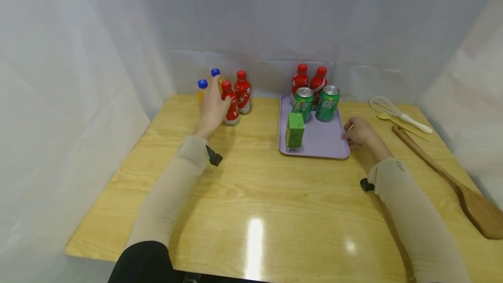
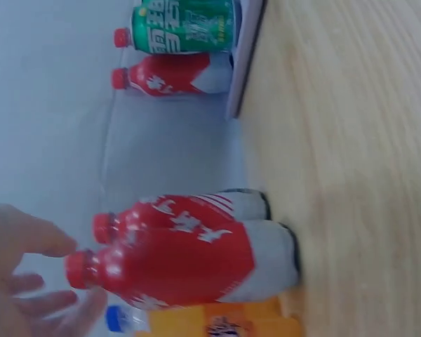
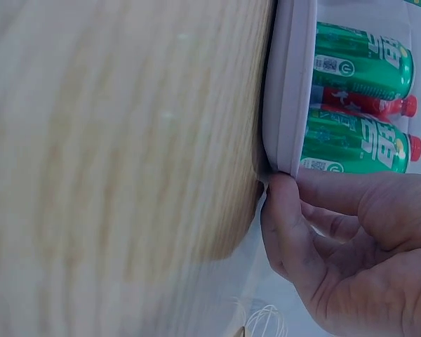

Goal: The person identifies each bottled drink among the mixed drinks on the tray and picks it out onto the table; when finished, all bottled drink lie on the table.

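Observation:
My left hand [image 1: 213, 107] is at the neck of a red bottle [image 1: 232, 110]. In the left wrist view its thumb and spread fingers stand either side of the red cap [image 2: 79, 269], not closed on it. A second red bottle [image 1: 242, 93] stands just behind, and two orange-drink bottles with blue caps [image 1: 202, 84] are partly hidden by the hand. My right hand [image 1: 359, 132] pinches the right rim of a lilac tray [image 1: 320, 143] between thumb and fingers. On that tray are two green cans [image 1: 328, 104], two red bottles [image 1: 300, 77] and a green carton [image 1: 295, 131].
Right of the tray lie a whisk [image 1: 401, 113], a yellow spoon [image 1: 402, 125] and a long wooden spatula [image 1: 448, 178]. Pale sheeting [image 1: 255, 21] hangs behind the wooden table [image 1: 235, 195] and along both sides.

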The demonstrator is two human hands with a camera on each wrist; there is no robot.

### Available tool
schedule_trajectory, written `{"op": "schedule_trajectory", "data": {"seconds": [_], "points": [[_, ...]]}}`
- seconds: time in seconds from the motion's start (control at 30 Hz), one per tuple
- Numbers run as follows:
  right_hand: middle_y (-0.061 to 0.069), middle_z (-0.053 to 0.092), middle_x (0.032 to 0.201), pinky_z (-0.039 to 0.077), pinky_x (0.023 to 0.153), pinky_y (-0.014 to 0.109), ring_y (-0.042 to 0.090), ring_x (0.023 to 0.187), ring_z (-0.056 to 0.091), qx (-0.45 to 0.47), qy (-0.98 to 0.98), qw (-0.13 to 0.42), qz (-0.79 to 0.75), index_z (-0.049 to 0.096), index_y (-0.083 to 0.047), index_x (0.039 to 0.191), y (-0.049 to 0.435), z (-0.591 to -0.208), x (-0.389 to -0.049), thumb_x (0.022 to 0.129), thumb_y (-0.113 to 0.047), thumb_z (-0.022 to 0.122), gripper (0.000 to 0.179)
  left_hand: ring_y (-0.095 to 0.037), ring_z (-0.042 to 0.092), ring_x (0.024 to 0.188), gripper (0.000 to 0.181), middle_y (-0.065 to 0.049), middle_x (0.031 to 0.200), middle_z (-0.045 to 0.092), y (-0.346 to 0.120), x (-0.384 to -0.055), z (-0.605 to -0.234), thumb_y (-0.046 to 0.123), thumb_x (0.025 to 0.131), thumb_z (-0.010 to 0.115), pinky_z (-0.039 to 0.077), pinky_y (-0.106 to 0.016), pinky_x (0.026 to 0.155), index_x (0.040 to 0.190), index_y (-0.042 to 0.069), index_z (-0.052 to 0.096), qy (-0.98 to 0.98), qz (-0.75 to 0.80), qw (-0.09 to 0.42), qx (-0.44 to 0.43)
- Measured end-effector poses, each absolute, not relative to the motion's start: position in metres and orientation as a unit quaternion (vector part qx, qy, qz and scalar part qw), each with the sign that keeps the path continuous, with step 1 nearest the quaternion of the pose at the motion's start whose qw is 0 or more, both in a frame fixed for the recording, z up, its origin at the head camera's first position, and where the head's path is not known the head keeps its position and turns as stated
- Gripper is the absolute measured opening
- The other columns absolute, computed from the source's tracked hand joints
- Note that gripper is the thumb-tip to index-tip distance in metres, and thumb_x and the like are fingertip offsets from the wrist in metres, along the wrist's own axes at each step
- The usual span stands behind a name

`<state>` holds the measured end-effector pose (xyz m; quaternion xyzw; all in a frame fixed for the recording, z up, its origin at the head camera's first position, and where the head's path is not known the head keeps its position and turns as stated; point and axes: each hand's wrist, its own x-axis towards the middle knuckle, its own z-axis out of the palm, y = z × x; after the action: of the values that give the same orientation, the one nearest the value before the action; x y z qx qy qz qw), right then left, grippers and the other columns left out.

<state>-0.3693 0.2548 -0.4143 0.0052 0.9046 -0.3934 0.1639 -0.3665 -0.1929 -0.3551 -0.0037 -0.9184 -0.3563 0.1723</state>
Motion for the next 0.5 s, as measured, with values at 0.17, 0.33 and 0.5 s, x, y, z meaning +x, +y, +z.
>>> {"op": "schedule_trajectory", "data": {"seconds": [0.17,0.33,0.5], "points": [[0.019,0.061,0.097,0.065,0.065,0.033,0.017,0.074,0.068,0.008,0.904,0.158,-0.398,0.045,0.011,0.126,0.257,-0.414,-0.370,0.099,0.002,0.063,0.034,-0.030,0.061,0.132,0.048,-0.010,0.151,0.058,-0.167,-0.362,-0.337,0.012,0.103,0.062,0.058,-0.045,0.101,0.150,0.012,0.054,-0.898,-0.312,0.289,-0.110],[0.018,0.063,0.093,0.065,0.064,0.033,0.016,0.071,0.069,0.001,0.902,0.163,-0.399,0.045,0.012,0.127,0.257,-0.413,-0.370,0.099,0.002,0.063,0.035,-0.028,0.061,0.130,0.043,-0.010,0.147,0.060,-0.134,-0.368,-0.331,0.014,0.102,0.066,0.057,-0.041,0.105,0.145,0.011,0.059,-0.884,-0.316,0.290,-0.185],[0.018,0.061,0.093,0.066,0.065,0.035,0.015,0.069,0.069,-0.004,0.901,0.170,-0.398,0.043,0.014,0.127,0.253,-0.414,-0.368,0.098,0.003,0.065,0.038,-0.026,0.054,0.143,0.049,-0.009,0.154,0.056,-0.108,-0.381,-0.336,0.018,0.104,0.066,0.047,-0.041,0.121,0.150,0.011,0.053,-0.887,-0.340,0.222,-0.220]]}}
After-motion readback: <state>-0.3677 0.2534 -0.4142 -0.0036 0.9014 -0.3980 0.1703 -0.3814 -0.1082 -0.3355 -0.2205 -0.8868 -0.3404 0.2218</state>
